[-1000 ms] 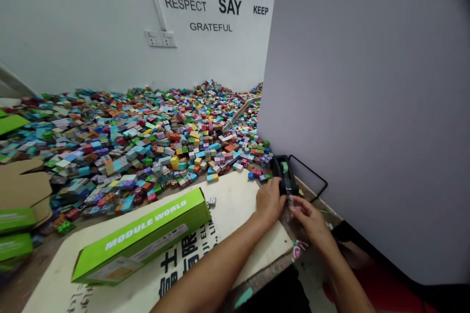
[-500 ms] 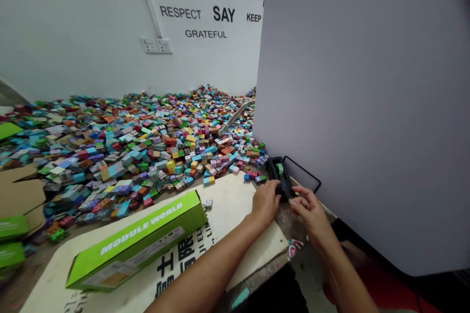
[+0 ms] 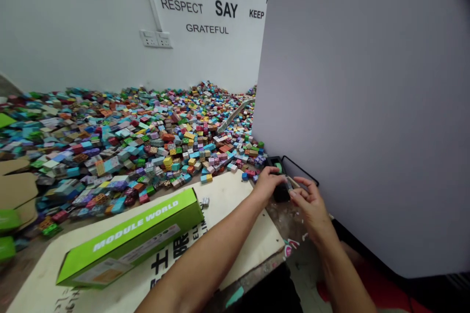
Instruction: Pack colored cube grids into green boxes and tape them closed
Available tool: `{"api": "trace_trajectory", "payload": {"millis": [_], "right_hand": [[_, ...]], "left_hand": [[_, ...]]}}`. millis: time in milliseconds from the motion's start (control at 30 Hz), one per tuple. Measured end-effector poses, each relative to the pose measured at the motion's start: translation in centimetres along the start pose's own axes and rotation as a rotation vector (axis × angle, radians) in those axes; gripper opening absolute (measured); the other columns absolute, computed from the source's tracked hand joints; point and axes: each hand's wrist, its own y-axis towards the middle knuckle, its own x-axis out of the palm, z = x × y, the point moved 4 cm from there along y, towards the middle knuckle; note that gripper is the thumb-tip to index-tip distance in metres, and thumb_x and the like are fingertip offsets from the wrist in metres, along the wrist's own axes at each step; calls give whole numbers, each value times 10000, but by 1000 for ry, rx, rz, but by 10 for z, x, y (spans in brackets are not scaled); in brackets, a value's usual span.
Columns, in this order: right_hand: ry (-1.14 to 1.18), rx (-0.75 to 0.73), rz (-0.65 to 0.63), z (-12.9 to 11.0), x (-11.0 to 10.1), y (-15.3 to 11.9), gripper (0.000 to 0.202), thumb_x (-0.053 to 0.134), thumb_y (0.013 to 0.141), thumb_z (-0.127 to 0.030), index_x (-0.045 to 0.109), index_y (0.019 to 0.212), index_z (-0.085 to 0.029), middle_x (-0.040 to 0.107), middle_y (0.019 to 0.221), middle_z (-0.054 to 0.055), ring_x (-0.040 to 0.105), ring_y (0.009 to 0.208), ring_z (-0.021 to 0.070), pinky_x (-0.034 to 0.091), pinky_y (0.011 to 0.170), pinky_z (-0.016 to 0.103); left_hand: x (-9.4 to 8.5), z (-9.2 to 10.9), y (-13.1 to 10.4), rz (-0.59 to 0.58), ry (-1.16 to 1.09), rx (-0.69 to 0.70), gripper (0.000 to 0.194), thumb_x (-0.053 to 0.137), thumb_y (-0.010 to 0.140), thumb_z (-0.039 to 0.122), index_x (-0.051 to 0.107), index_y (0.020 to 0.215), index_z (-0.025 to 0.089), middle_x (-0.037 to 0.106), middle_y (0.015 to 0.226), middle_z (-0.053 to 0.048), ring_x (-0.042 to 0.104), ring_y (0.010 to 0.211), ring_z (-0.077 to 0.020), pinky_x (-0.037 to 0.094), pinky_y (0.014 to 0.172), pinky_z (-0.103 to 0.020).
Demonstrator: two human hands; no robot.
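A black tape dispenser point(image 3: 282, 194) with a greenish roll stands at the table edge beside the big grey panel. My left hand point(image 3: 269, 184) is curled over the dispenser's near left side, its fingers reaching across the top. Just to the right, my right hand point(image 3: 309, 201) pinches a short strip of clear tape point(image 3: 288, 184) between thumb and fingers. The strip stretches from the dispenser side toward those fingertips. Left of my arms, a closed green MODULE WORLD box point(image 3: 135, 239) lies on a pale wooden board point(image 3: 235, 205).
A large heap of small colourful boxes point(image 3: 147, 142) spreads back to the wall. The grey panel point(image 3: 352, 107) blocks the right side, with a black wire frame point(image 3: 301, 168) at its foot. Opened cardboard with green parts point(image 3: 16, 195) lies at far left.
My right hand has drawn the tape strip out from the dispenser. My left hand has shifted up along the dispenser, and the view has tilted slightly.
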Motion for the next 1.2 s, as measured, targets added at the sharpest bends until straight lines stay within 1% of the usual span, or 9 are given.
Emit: {"api": "trace_trajectory", "payload": {"millis": [200, 333, 433, 567, 767, 900, 1033, 1100, 1200], "right_hand": [[-23, 56, 38, 20, -12, -3, 545, 713, 648, -385, 469, 1118, -255, 516, 590, -83, 436, 552, 111, 339, 551, 226], [-17, 60, 44, 30, -16, 1, 552, 721, 644, -370, 465, 1117, -245, 525, 590, -78, 434, 541, 108, 335, 549, 229], [-20, 54, 55, 36, -17, 4, 549, 711, 655, -371, 461, 1126, -244, 524, 586, -76, 432, 522, 108, 327, 536, 233], [-68, 43, 35, 48, -20, 7, 561, 697, 676, -368, 441, 1158, -236, 525, 610, -68, 445, 551, 120, 334, 554, 242], [-174, 43, -16, 64, -27, 16, 563, 674, 677, -390, 441, 1157, -210, 506, 615, -63, 432, 550, 134, 326, 548, 255], [-331, -32, -46, 66, -28, 19, 508, 599, 715, -328, 443, 1179, -191, 492, 628, -55, 452, 570, 142, 341, 566, 264], [-521, -126, -35, 67, -28, 15, 540, 542, 749, -284, 432, 1269, -192, 517, 693, -28, 477, 614, 152, 366, 614, 289], [-481, -119, -72, 69, -28, 13, 581, 561, 759, -318, 406, 1305, -195, 521, 693, -28, 475, 612, 151, 373, 613, 288], [-311, -73, -96, 67, -29, 7, 671, 620, 742, -381, 364, 1335, -199, 524, 673, -40, 470, 602, 141, 381, 600, 269]], "left_hand": [[0, 6, -4, -10, -141, -31, 356, 593, 738, 188, 501, 1080, 160, 692, 845, -50, 629, 790, -177, 462, 705, -297], [3, 7, 6, -30, -170, 57, 394, 609, 695, 55, 478, 1055, 149, 681, 814, -38, 644, 817, -159, 466, 782, -287], [5, 5, 17, -36, -137, 125, 408, 601, 697, -4, 473, 1052, 151, 660, 750, -5, 648, 788, -138, 472, 791, -273], [7, -2, 23, -30, -19, 186, 409, 609, 715, -4, 492, 1071, 159, 658, 736, 6, 647, 759, -129, 481, 769, -265], [9, -7, 14, -16, 241, 264, 421, 606, 731, 52, 528, 1112, 212, 676, 770, 27, 642, 763, -129, 469, 781, -261], [8, -3, 7, 17, 402, 319, 490, 636, 717, 98, 533, 1168, 261, 670, 755, 54, 632, 760, -140, 458, 770, -255], [0, -2, 3, 93, 506, 344, 506, 652, 741, 156, 506, 1214, 256, 665, 745, 53, 626, 734, -139, 453, 724, -237], [-5, -2, 1, 131, 550, 358, 485, 667, 748, 203, 513, 1206, 254, 654, 729, 53, 620, 726, -142, 449, 705, -235], [-14, 3, 0, 194, 611, 382, 432, 684, 742, 237, 556, 1155, 239, 634, 737, 34, 601, 741, -160, 441, 715, -257]]}}
